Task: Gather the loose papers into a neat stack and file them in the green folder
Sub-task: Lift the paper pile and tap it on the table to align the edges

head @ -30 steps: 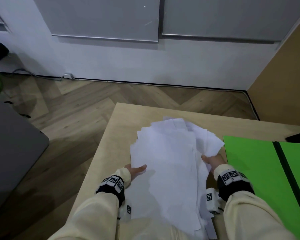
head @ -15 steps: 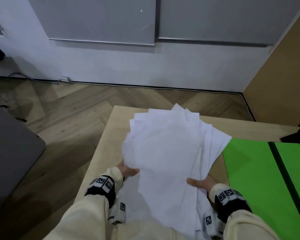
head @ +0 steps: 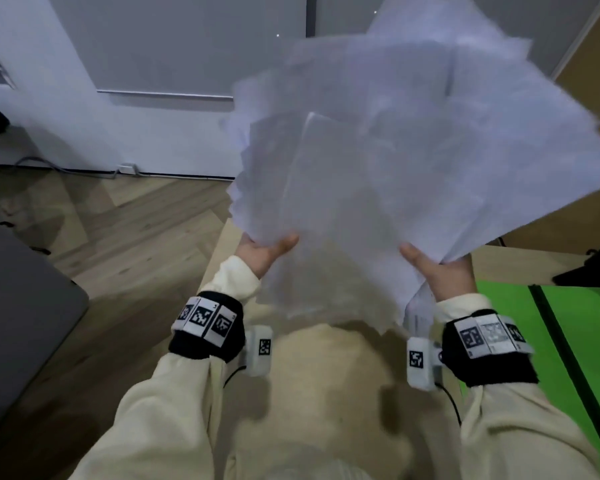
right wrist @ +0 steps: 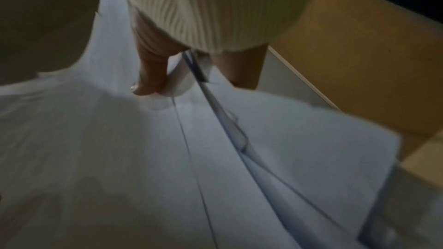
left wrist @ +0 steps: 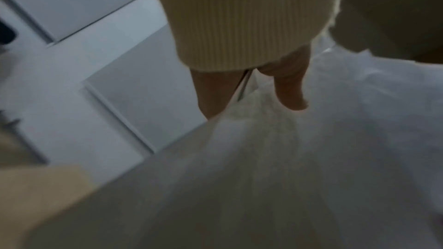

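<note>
A fanned, uneven bundle of white papers (head: 388, 161) stands lifted off the table, tilted up in front of me and blurred. My left hand (head: 262, 252) pinches its lower left edge, thumb on top (left wrist: 291, 92) and fingers behind the papers (left wrist: 299, 168). My right hand (head: 433, 268) pinches the lower right edge, thumb pressed on the sheets (right wrist: 149, 77), whose edges spread apart in layers (right wrist: 239, 158). The green folder (head: 551, 341) lies open and flat on the table at the right, with a dark spine down its middle.
The light wooden table (head: 499, 263) runs from centre to right, its left edge beside herringbone floor (head: 118, 237). A grey surface (head: 18, 306) sits at the left. A dark object (head: 593, 268) lies at the table's far right. A brown panel (head: 596, 64) stands behind.
Both hands have raised the paper bundle from lying on the table to held up high in front of me. The grips moved to the bundle's lower edge.
</note>
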